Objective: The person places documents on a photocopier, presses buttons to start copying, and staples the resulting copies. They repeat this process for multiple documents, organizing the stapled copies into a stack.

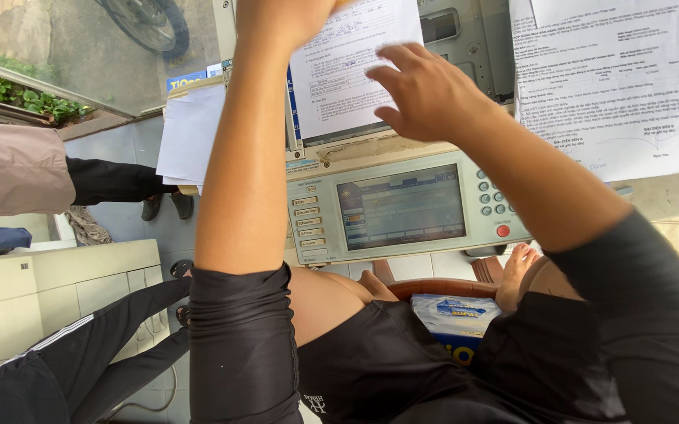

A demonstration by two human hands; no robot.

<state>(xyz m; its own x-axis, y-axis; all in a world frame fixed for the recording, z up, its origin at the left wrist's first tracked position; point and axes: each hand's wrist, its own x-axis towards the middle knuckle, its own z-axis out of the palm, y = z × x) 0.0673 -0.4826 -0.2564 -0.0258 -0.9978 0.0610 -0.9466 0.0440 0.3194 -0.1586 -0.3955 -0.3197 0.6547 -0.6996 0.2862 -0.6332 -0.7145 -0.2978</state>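
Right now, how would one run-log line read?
left hand: raised at printed sheet | right hand: open, over sheet | copier panel: below

Both hands, left hand (276, 23) and right hand (426, 90), rest on a printed sheet (347, 71) above the copier's control panel (402, 208).

hands: 2, upper middle of frame, left hand (280, 20), right hand (426, 90) | printed sheets (610, 86): 3, top | control panel (402, 208): 1, centre | paper ream (455, 318): 1, lower middle

Copier touchscreen (402, 207): rectangular, grey-blue, centre of control panel. Paper ream package (455, 320): white and blue, below, on the chair between the knees.
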